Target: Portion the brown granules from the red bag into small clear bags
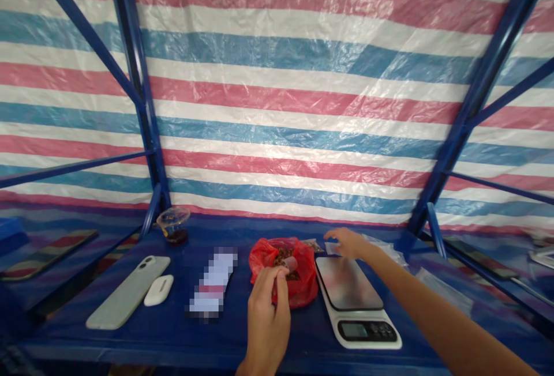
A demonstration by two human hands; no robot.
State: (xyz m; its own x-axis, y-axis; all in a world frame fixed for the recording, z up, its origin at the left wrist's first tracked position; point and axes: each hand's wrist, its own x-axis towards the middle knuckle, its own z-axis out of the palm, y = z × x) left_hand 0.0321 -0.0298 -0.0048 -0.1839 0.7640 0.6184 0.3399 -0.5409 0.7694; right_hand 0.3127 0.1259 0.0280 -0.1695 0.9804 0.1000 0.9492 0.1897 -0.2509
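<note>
My left hand (267, 307) is closed in a pinch on a small clear scoop (291, 264) at the mouth of a red plastic bag (303, 284) that holds brown pieces. My right hand (346, 241) reaches over the far edge of a white digital kitchen scale (352, 298), fingers curled down on small clear plastic bags (331, 246) lying behind it. The scale's steel plate is bare.
On the blue table (182, 330) lie a phone (127, 298), a white earbud case (158, 290) and a blurred packet (213, 281). A clear cup with dark liquid (173, 225) stands at the back left. Blue steel frame posts (142, 105) and a striped tarp (303, 105) close the back.
</note>
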